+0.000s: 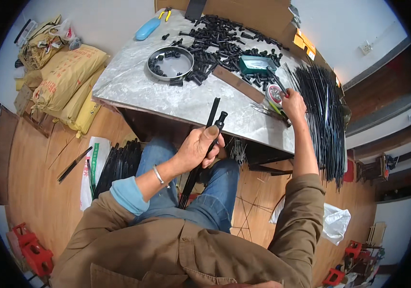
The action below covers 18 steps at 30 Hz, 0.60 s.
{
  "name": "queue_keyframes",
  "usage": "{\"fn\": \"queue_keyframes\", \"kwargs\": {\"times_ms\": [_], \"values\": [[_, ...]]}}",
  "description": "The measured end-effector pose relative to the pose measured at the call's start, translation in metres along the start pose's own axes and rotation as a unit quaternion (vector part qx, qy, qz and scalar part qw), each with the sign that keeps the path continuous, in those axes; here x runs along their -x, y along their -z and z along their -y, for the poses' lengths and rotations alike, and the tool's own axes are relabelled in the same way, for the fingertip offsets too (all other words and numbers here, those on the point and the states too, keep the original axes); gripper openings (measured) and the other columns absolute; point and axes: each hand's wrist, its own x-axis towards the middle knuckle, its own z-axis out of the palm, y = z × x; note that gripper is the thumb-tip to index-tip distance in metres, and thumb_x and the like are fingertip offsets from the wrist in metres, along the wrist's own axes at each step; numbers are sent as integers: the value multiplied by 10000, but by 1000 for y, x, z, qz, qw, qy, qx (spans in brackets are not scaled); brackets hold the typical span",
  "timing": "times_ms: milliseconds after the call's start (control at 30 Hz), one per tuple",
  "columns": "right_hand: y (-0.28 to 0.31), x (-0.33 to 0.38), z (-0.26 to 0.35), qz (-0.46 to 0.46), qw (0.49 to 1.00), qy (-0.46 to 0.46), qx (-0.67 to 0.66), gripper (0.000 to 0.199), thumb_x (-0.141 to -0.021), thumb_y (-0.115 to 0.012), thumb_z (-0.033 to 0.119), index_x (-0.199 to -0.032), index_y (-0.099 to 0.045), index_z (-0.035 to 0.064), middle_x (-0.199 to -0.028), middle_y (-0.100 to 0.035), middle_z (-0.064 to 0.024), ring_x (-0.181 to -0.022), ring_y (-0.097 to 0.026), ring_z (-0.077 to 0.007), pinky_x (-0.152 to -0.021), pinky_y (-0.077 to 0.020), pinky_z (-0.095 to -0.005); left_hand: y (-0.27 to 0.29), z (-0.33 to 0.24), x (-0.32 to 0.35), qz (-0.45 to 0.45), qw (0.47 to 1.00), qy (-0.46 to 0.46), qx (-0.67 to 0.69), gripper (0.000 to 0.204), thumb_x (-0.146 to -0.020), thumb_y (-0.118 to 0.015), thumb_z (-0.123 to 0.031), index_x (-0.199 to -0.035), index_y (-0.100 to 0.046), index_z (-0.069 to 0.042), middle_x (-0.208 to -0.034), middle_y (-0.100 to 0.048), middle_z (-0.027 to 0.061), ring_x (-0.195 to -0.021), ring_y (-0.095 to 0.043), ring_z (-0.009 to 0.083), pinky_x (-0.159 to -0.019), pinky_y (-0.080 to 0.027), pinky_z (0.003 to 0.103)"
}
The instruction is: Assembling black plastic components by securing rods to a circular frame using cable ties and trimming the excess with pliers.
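Observation:
My left hand is closed around slim black rods above my lap. A black plastic fitting with a flared head sticks up past my thumb. My right hand reaches over the table's right front edge, closed on a dark slender tool with a bit of red at the grip. Its exact kind I cannot make out. Close by sit a small round tub of tiny pieces and a green box. A flat brown bar lies to their left.
Many black fittings are heaped on the grey table, some in a round metal tray. Long black rods stand bundled at its right. Full sacks are stacked left. More black pieces lie beside my left leg.

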Motion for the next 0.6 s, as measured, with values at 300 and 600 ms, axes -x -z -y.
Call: {"fn": "queue_keyframes", "kwargs": {"times_ms": [300, 600], "values": [[-30, -37, 2, 34, 997, 41, 59, 266, -820, -634, 291, -966, -676, 72, -880, -662, -216, -869, -634, -390, -747, -496, -467, 5, 7, -20, -33, 999, 21, -12, 634, -916, -434, -610, -895, -506, 19, -585, -452, 17, -447, -442, 83, -411, -361, 223], [-16, -47, -10, 46, 998, 13, -51, 244, -817, -624, 257, -962, -677, 68, -857, -665, -194, -833, -639, -369, -728, -494, -442, 4, 5, -23, -27, 999, 6, -23, 627, -911, -436, -616, -903, -511, 6, -581, -445, 8, -445, -432, 73, -415, -354, 215]]}}
